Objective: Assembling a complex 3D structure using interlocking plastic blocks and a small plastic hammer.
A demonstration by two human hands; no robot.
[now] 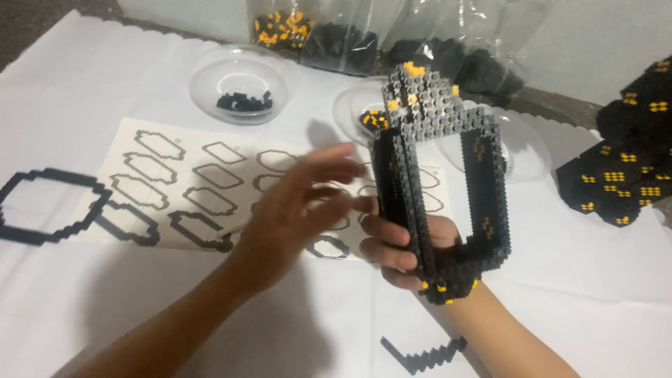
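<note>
My right hand (409, 245) grips a tall hollow frame built of small black and grey bricks with yellow studs (448, 175), held upright above the table. My left hand (301, 210) hovers open just left of the frame, fingers spread and blurred, fingertips close to its left wall. Under the hands lies a printed instruction sheet (182, 189) showing several ring-shaped outlines. A flat black brick ring (49, 206) lies on the white cloth at the far left.
Two clear bowls, one with black bricks (241, 87) and one with yellow and black bricks (364, 112), stand behind the sheet. Plastic bags of bricks (336, 35) line the back. A black and yellow built panel (623, 168) lies at right. A short black strip (423, 355) lies near.
</note>
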